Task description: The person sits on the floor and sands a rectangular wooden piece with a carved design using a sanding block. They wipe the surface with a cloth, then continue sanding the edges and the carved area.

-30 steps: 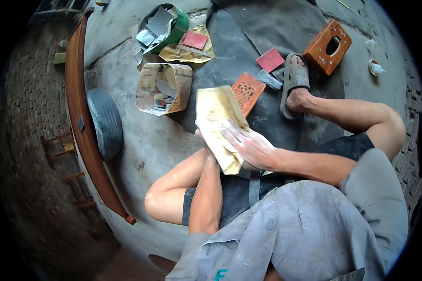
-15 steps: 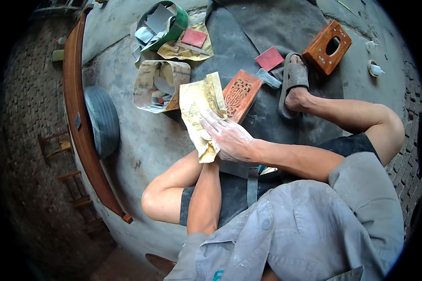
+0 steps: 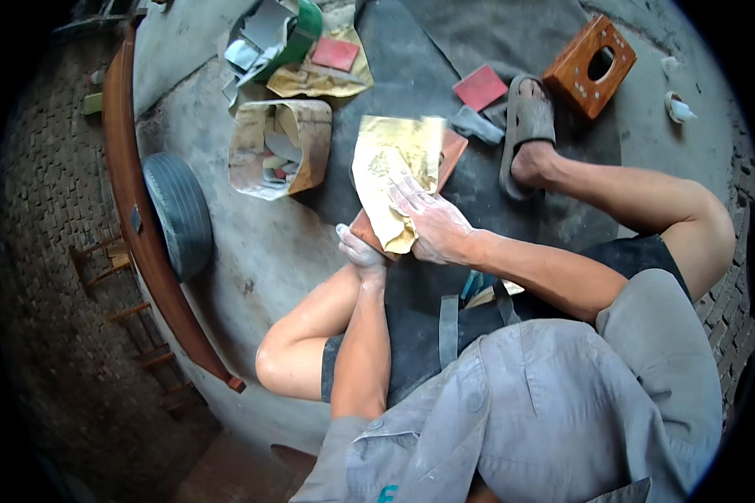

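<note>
A reddish wooden box (image 3: 454, 157) lies slantwise in front of me, its carved top mostly hidden under a creased yellow sheet of sandpaper (image 3: 377, 172). My right hand (image 3: 434, 225), white with dust, presses the sheet onto the box, with long fingers laid over it and the crumpled near end by the palm. At the box's near left end, my left hand (image 3: 361, 250) grips it, thumb up along the side. Part of that hand's fingers is hidden beneath the wood.
A cut-open container (image 3: 319, 151) of scraps and a green bucket (image 3: 304, 38) stand at the left. Red pads (image 3: 481, 87) lie on the dark mat. An orange-brown tissue box (image 3: 575, 80) sits beyond my sandalled foot (image 3: 530, 126). A tyre (image 3: 179, 218) rests by the wooden beam (image 3: 126, 180).
My right hand and the sandpaper have shifted right, now covering the carved top that showed before. My left hand, earlier hidden behind the sheet, has come into sight at the box's near end.
</note>
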A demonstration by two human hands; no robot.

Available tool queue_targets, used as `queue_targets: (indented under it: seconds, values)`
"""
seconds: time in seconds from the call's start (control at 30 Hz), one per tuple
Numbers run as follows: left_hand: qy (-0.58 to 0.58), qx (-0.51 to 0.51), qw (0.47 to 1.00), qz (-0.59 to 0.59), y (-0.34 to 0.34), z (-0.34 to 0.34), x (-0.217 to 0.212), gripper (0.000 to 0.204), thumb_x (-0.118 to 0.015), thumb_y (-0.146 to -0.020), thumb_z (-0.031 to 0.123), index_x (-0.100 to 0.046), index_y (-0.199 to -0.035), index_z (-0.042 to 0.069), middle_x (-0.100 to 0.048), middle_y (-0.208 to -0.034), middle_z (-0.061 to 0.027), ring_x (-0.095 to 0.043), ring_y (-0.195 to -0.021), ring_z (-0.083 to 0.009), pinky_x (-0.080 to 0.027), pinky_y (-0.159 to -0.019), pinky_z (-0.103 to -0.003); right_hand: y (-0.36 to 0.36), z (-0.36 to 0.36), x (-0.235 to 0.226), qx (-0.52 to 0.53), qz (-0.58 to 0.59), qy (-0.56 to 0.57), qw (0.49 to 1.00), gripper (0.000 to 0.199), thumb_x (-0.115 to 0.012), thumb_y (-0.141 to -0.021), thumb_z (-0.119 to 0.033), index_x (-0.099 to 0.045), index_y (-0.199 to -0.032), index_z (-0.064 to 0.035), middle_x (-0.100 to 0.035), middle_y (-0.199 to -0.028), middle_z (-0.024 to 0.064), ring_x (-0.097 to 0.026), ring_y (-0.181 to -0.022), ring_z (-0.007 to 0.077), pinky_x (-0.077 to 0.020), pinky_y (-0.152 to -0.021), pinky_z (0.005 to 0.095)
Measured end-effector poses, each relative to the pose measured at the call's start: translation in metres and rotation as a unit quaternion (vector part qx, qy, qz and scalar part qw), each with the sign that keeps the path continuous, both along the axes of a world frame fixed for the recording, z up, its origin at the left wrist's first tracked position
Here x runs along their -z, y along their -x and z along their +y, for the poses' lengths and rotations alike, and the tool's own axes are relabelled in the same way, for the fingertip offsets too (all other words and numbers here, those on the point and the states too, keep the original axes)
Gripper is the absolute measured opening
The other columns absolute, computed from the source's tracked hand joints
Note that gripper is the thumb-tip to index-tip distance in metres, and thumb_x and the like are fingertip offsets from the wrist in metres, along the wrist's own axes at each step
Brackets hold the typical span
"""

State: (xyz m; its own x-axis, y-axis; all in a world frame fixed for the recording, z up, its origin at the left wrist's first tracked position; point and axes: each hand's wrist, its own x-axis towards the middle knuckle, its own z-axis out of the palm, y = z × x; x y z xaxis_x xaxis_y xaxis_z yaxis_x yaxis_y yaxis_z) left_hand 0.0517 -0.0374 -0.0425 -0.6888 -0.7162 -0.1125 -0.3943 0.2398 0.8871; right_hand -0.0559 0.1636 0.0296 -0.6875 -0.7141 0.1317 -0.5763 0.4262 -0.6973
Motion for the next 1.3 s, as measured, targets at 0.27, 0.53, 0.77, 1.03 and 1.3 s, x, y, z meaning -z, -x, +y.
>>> queue_targets:
  seconds: [0.27, 0.53, 0.77, 1.03, 1.3]
  values:
    - [0.065, -0.045, 0.993, -0.084, 0.003, 0.017, -0.005, 0.059, -0.031, -0.111, 0.041, -0.054, -0.091, -0.009, -0.064, -0.091, -0.0283, -0.059, -0.085, -0.0369, -0.046, -0.081, -0.047, 0.031, 0.010, 0.037, 0.072, -0.065, -0.068, 0.993, 0.072, -0.067, -0.080, -0.020, -0.050, -0.143, 0.0089, -0.048, -0.151, 0.0288, -0.049, -0.142, 0.0365, -0.0441, -0.115, 0.0421]
    - [0.101, -0.030, 0.993, -0.049, -0.006, 0.013, -0.030, 0.055, -0.029, -0.110, 0.040, -0.052, -0.086, -0.004, -0.067, -0.087, -0.0207, -0.064, -0.079, -0.0292, -0.052, -0.075, -0.041, 0.072, 0.010, -0.017, -0.203, -0.181, -0.220, 0.937, 0.061, -0.062, -0.087, -0.024, -0.054, -0.140, 0.0059, -0.065, -0.129, 0.0231, -0.071, -0.108, 0.0334, -0.0549, -0.098, 0.0426]
    - [0.099, 0.066, 0.993, -0.026, -0.026, -0.013, 0.014, 0.040, -0.052, -0.103, 0.034, -0.059, -0.104, -0.006, -0.071, -0.092, -0.0234, -0.068, -0.085, -0.0357, -0.053, -0.077, -0.045, -0.012, -0.019, -0.011, 0.022, -0.017, 0.029, 0.999, 0.090, -0.072, -0.074, -0.024, -0.039, -0.147, 0.0182, -0.047, -0.149, 0.0337, -0.046, -0.142, 0.0443, -0.0362, -0.121, 0.0446]
    - [0.046, -0.037, 0.998, 0.001, 0.015, 0.039, -0.027, 0.059, -0.031, -0.111, 0.035, -0.061, -0.081, -0.006, -0.068, -0.077, -0.0238, -0.061, -0.070, -0.0356, -0.047, -0.072, -0.049, 0.083, 0.030, 0.056, 0.176, -0.176, -0.148, 0.957, 0.077, -0.061, -0.081, -0.018, -0.039, -0.148, 0.0139, -0.047, -0.149, 0.0333, -0.049, -0.140, 0.0426, -0.0403, -0.117, 0.0462]
    - [0.024, -0.006, 1.000, 0.004, 0.006, 0.013, -0.001, 0.053, -0.034, -0.110, 0.036, -0.059, -0.093, -0.007, -0.068, -0.086, -0.0220, -0.063, -0.078, -0.0363, -0.048, -0.075, -0.048, 0.110, 0.096, 0.094, 0.299, -0.376, 0.084, 0.873, 0.053, -0.046, -0.106, -0.037, -0.052, -0.143, 0.0014, -0.069, -0.122, 0.0238, -0.065, -0.116, 0.0362, -0.0474, -0.102, 0.0414]
